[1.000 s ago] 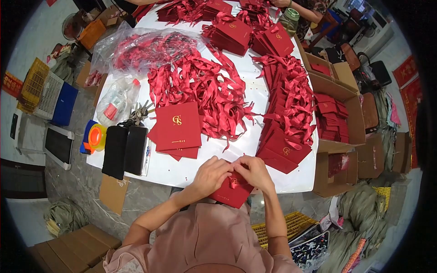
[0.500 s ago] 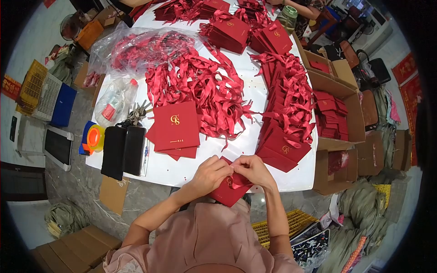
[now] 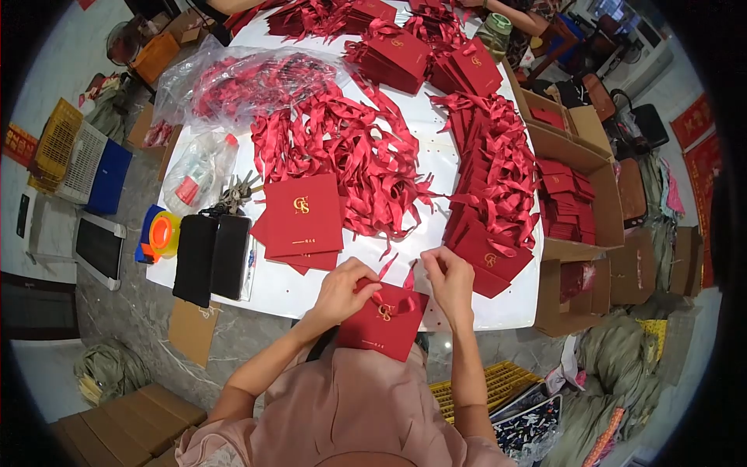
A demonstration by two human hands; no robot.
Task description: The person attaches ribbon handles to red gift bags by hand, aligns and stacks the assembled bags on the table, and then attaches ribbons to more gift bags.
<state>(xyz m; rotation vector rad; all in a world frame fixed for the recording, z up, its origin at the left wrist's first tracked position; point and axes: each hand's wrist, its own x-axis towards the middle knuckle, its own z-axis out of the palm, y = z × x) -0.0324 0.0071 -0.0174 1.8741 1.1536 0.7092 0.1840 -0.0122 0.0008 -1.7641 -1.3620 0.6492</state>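
A flat red card (image 3: 381, 331) with gold lettering lies at the table's near edge, close to my body. A red ribbon (image 3: 401, 306) is looped at its top, with ends sticking up. My left hand (image 3: 341, 294) is closed at the card's upper left corner, pinching the ribbon there. My right hand (image 3: 453, 286) is raised just right of the card, thumb and fingertips together; whether a ribbon end is between them I cannot tell. Left of centre sits a stack of similar red cards (image 3: 302, 214). A heap of loose red ribbons (image 3: 334, 148) lies behind it.
Ribboned card stacks (image 3: 486, 261) line the white table's (image 3: 506, 307) right side. Cardboard boxes (image 3: 599, 187) of red cards stand beyond. At left are a phone (image 3: 230, 257), black pouch (image 3: 193, 261), tape roll (image 3: 162, 233), keys (image 3: 237, 194) and plastic bottle (image 3: 194, 167). Another person's arm (image 3: 517, 15) shows at the back.
My hands have moved apart: the right one up and to the right, the left slightly left. The card sits slightly lower and to the left, with its ribbon loop now showing.
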